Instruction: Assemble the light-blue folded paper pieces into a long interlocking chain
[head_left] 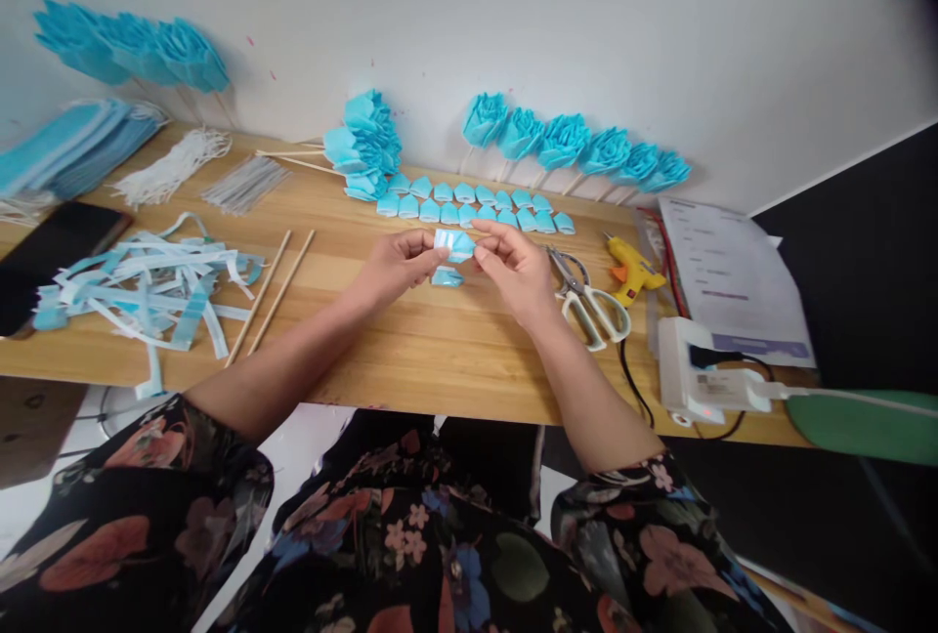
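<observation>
Both hands meet over the middle of the wooden table (410,350). My left hand (400,262) and my right hand (517,267) each pinch one end of a small folded light-blue piece (454,243), held just above the tabletop. Another small blue folded piece (447,276) lies on the table right below it. Behind the hands, two rows of several similar blue folded pieces (476,204) are laid out.
Scissors (590,301) and a yellow glue gun (631,270) lie right of my right hand. Two wooden sticks (271,293) and a pile of blue-white strips (150,286) lie left. Blue paper flowers (575,143) on sticks lean on the wall. A white power strip (685,381) and papers (722,272) are at right.
</observation>
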{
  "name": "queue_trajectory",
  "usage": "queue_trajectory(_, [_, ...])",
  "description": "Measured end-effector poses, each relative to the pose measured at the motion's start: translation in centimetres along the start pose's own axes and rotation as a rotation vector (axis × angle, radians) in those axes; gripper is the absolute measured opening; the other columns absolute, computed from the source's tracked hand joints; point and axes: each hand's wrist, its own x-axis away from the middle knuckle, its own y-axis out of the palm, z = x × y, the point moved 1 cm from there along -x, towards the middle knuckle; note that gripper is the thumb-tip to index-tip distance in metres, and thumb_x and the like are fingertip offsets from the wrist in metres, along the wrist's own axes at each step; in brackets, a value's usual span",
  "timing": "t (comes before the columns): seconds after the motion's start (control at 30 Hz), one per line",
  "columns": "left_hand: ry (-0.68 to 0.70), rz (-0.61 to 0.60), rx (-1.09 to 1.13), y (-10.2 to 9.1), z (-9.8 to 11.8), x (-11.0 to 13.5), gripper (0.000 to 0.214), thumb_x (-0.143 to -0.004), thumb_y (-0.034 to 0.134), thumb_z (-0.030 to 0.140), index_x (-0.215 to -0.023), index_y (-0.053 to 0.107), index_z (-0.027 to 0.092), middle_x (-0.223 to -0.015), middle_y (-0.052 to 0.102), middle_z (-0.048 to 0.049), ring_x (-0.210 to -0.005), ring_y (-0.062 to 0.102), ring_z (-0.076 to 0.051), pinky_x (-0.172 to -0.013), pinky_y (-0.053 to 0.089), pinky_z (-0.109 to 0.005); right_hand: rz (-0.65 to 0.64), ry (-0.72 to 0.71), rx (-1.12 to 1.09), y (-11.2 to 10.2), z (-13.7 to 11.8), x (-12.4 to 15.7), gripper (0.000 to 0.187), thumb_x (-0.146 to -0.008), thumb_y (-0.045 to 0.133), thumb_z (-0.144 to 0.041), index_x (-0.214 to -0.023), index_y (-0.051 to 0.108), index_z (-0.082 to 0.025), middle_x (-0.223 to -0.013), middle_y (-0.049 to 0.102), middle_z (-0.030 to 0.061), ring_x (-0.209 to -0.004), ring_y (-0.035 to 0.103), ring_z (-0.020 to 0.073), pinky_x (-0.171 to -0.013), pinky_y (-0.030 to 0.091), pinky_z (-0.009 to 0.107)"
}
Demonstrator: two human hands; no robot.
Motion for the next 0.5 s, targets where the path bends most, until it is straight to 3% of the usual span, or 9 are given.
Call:
queue_trajectory(0.33, [-0.042,-0.001,0.010,0.19,0.81,0.37,0.027,-0.076,0.072,0.039,-0.070,0.057,0.018,-0.053,0.051,0.0044,-0.049,0.042,-0.007,-0.051,0.032,-0.022,-0.006,0.076,-0.154,-0.32,-0.11,-0.07,0.035,-0.088,0.066,-0.043,-0.121,0.068,-0.030,-0.087,0.071,0.0008,-0.079,0.068,0.0178,-0.081,0.059,0.040])
queue_trajectory(0.5, [-0.055,-0.002,0.019,0.13,0.51,0.22,0.030,-0.075,0.074,0.042,-0.070,0.057,0.018,-0.054,0.051,0.0038,-0.049,0.042,-0.007,-0.050,0.032,-0.022,-0.045,0.094,-0.187,-0.35,-0.61,0.01,0.037,-0.086,0.068,-0.044,-0.119,0.069,-0.027,-0.081,0.070,-0.0003,-0.077,0.068,0.0166,-0.081,0.059,0.038])
